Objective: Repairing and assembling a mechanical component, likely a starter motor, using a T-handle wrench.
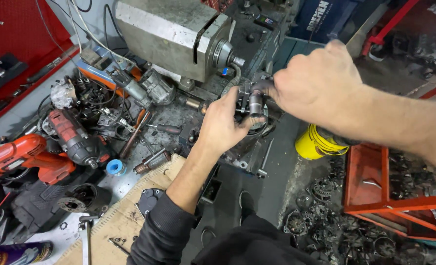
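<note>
Grey metal part held at the lathe

The short, dull grey cylindrical part [255,102] stands roughly upright against a dark metal bracket [243,94], gripped between both hands, just below the lathe's grey tailstock [178,37].

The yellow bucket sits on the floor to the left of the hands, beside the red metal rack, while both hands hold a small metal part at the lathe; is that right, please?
Not quite: the head view shows the yellow bucket to the right of the hands, under the right forearm. The rest stands: it sits beside the red metal rack, and the left hand and right hand hold the small metal part at the lathe.
</note>
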